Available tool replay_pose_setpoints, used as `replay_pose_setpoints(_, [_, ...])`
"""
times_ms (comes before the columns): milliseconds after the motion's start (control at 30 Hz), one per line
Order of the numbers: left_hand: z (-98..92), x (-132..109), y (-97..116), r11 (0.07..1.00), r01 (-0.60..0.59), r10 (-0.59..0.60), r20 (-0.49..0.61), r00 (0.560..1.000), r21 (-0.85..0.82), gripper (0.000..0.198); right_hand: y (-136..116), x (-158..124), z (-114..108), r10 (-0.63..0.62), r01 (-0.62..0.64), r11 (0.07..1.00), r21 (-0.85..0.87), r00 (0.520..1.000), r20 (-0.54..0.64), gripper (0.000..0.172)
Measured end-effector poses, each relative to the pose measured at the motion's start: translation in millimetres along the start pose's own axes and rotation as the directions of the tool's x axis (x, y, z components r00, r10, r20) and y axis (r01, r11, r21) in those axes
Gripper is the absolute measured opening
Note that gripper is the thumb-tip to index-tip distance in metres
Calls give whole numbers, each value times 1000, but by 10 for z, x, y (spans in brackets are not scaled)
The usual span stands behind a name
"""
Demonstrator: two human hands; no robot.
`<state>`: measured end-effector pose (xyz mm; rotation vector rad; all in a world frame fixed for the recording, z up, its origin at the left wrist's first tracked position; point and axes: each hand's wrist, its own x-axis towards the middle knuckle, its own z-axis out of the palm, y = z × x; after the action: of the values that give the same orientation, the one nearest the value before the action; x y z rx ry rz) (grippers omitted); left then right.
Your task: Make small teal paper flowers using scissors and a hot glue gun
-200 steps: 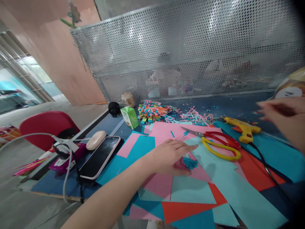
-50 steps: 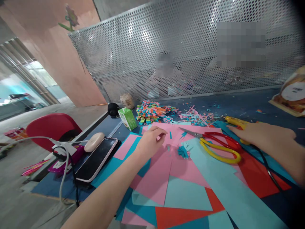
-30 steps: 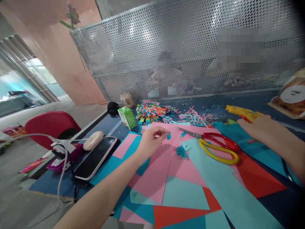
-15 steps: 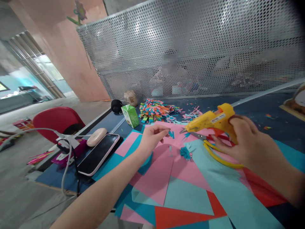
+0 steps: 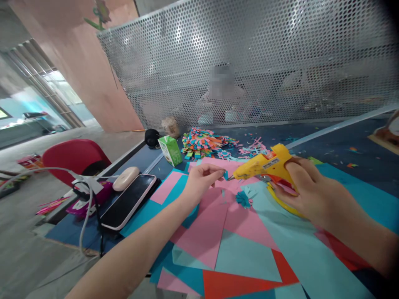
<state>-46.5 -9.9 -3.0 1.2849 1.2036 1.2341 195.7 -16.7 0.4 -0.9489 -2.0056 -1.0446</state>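
My right hand (image 5: 307, 180) is closed round the handle of a yellow glue gun (image 5: 264, 164), whose nozzle points left. Close to that tip, my left hand (image 5: 204, 178) pinches a small blue paper strip (image 5: 226, 175) between thumb and fingers. Just below lies a fringed teal paper flower (image 5: 242, 199) on sheets of pink paper (image 5: 212, 228). Scissors with yellow handles (image 5: 285, 203) rest on the light blue paper (image 5: 271, 218), partly hidden under the glue gun and my right hand.
A heap of fringed paper flowers (image 5: 199, 143) and pink scraps (image 5: 255, 147) lies at the back. A green carton (image 5: 170, 150) stands left of it. A phone (image 5: 129, 201), a pale oval case (image 5: 126, 178) and white cables (image 5: 84, 224) occupy the left side. Perforated metal (image 5: 249, 62) rises behind.
My right hand has brought the glue gun left and slightly down, so its nozzle is now beside the blue strip. My left hand has barely moved.
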Motion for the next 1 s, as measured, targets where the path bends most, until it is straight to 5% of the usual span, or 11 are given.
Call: replay_pose_setpoints(1000, [-8, -22, 29, 996, 48, -48, 10, 999, -71, 18, 37, -43, 28, 2, 1, 999, -34, 997, 84, 20])
